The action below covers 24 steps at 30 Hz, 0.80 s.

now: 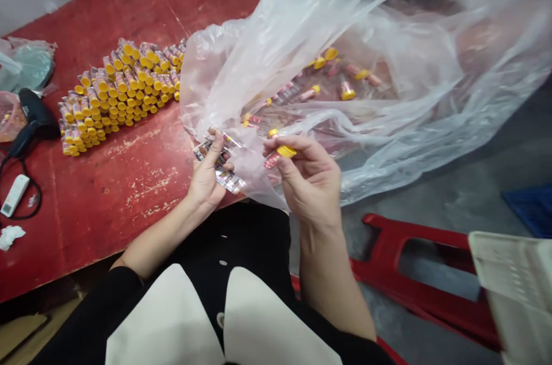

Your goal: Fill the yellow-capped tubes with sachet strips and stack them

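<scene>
My left hand is closed on several small silvery printed packets near the table's front edge. To its right, my right hand pinches a small pink tube with a yellow cap between thumb and fingers. Another yellow cap shows just behind those fingertips. Both hands are over the near edge of a large clear plastic bag. Loose yellow-capped tubes lie inside the bag. Left of the bag, a stack of yellow-capped tubes rests on the red table.
At the far left are a black hair dryer with its cord, a white device, a pink basket and crumpled tissue. A red stool and a pale crate stand at the lower right.
</scene>
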Each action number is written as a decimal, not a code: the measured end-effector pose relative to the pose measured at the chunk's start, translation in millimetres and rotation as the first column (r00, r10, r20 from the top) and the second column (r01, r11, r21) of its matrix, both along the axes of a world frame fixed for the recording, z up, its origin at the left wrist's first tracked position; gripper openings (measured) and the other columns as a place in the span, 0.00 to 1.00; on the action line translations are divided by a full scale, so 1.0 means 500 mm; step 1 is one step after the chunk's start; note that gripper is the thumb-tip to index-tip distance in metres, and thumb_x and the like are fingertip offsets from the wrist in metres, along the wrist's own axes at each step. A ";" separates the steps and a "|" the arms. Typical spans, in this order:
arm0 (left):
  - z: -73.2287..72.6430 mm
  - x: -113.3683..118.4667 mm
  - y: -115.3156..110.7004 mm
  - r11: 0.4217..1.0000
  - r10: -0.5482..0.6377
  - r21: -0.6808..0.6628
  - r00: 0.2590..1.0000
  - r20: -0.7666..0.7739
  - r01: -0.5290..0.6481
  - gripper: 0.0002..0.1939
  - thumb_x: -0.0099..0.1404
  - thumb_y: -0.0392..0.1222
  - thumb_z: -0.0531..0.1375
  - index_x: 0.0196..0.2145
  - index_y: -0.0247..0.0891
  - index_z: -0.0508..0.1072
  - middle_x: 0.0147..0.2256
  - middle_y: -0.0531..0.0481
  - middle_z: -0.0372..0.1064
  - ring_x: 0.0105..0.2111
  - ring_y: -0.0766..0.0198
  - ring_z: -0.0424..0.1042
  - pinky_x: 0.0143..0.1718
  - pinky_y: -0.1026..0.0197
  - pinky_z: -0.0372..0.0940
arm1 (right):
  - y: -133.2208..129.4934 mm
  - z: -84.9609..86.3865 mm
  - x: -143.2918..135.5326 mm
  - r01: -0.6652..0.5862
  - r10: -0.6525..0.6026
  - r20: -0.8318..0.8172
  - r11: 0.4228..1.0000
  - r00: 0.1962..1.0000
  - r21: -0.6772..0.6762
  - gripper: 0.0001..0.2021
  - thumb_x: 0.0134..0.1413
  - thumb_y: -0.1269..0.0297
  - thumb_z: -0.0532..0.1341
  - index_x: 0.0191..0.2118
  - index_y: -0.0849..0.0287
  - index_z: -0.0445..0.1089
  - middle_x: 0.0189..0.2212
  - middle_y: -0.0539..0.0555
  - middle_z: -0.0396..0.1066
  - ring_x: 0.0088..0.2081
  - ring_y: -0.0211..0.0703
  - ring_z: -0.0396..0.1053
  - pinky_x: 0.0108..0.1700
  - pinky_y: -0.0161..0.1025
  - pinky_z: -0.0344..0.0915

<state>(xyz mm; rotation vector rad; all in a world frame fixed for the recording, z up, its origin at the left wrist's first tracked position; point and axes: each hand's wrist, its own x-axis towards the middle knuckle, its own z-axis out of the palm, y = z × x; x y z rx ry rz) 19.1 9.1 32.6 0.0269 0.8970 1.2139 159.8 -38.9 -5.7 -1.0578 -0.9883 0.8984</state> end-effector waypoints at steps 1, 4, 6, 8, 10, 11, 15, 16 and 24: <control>0.000 0.003 -0.001 1.000 -0.011 -0.013 1.000 0.011 0.011 0.14 0.55 0.33 0.75 0.36 0.37 0.76 0.27 0.59 0.69 0.20 0.79 0.63 0.18 0.75 0.53 | -0.006 -0.002 0.001 0.044 -0.044 -0.001 0.999 0.999 0.025 0.15 0.55 0.54 0.72 0.46 0.50 0.76 0.43 0.54 0.79 0.45 0.45 0.78 0.47 0.41 0.76; -0.001 0.013 -0.008 0.996 -0.060 -0.058 0.998 0.031 0.062 0.13 0.56 0.35 0.75 0.34 0.37 0.75 0.27 0.59 0.69 0.20 0.79 0.63 0.18 0.75 0.54 | -0.012 -0.006 -0.008 0.179 -0.179 0.000 0.980 0.984 0.087 0.18 0.52 0.47 0.72 0.44 0.50 0.75 0.41 0.54 0.80 0.43 0.46 0.78 0.44 0.41 0.76; -0.004 0.018 -0.015 0.993 -0.092 -0.066 0.995 0.036 0.094 0.13 0.56 0.37 0.75 0.33 0.37 0.75 0.27 0.59 0.68 0.20 0.79 0.63 0.18 0.74 0.54 | -0.009 -0.010 -0.017 0.239 -0.243 0.027 0.964 0.970 0.113 0.19 0.54 0.45 0.70 0.44 0.50 0.73 0.43 0.54 0.80 0.42 0.46 0.79 0.43 0.41 0.77; -0.008 0.022 -0.024 0.990 -0.133 -0.051 0.991 0.030 0.134 0.15 0.54 0.38 0.76 0.32 0.36 0.74 0.27 0.58 0.69 0.20 0.79 0.64 0.18 0.74 0.55 | -0.006 -0.018 -0.024 0.290 -0.300 0.065 0.948 0.952 0.132 0.18 0.57 0.44 0.68 0.46 0.50 0.72 0.44 0.55 0.79 0.42 0.46 0.79 0.42 0.42 0.77; -0.014 0.023 -0.034 0.983 -0.178 -0.029 0.984 0.017 0.179 0.18 0.52 0.40 0.77 0.33 0.35 0.74 0.28 0.58 0.70 0.22 0.78 0.66 0.18 0.74 0.56 | -0.006 -0.026 -0.031 0.343 -0.358 0.086 0.928 0.930 0.146 0.18 0.59 0.44 0.67 0.47 0.50 0.71 0.45 0.55 0.79 0.40 0.46 0.79 0.40 0.42 0.77; -0.017 0.024 -0.038 0.980 -0.196 -0.022 0.980 0.009 0.196 0.19 0.51 0.41 0.78 0.33 0.35 0.74 0.29 0.58 0.71 0.23 0.77 0.68 0.18 0.74 0.56 | -0.009 -0.030 -0.035 0.370 -0.386 0.084 0.916 0.919 0.156 0.18 0.59 0.45 0.66 0.48 0.50 0.71 0.44 0.56 0.79 0.39 0.46 0.79 0.37 0.41 0.76; -0.025 0.022 -0.047 0.970 -0.242 0.007 0.969 -0.056 0.242 0.25 0.47 0.46 0.79 0.36 0.36 0.74 0.32 0.55 0.75 0.24 0.74 0.71 0.19 0.72 0.59 | -0.038 -0.030 -0.048 0.412 -0.430 0.043 0.886 0.902 0.213 0.14 0.60 0.54 0.68 0.50 0.48 0.73 0.47 0.55 0.78 0.40 0.47 0.80 0.34 0.40 0.76; -0.025 0.020 -0.046 0.967 -0.250 0.021 0.965 -0.079 0.253 0.25 0.46 0.47 0.79 0.37 0.35 0.75 0.32 0.55 0.75 0.22 0.74 0.70 0.19 0.71 0.61 | -0.048 -0.026 -0.049 0.390 -0.412 0.063 0.894 0.909 0.220 0.12 0.62 0.57 0.67 0.50 0.48 0.75 0.48 0.55 0.79 0.43 0.48 0.80 0.36 0.42 0.78; -0.018 -0.006 -0.027 0.944 -0.291 0.112 0.943 -0.164 0.311 0.25 0.48 0.48 0.79 0.37 0.34 0.75 0.30 0.52 0.77 0.17 0.78 0.64 0.19 0.71 0.62 | -0.074 -0.006 -0.029 0.161 -0.325 0.475 0.921 0.818 0.354 0.23 0.59 0.77 0.65 0.54 0.43 0.78 0.46 0.52 0.82 0.45 0.48 0.81 0.48 0.47 0.80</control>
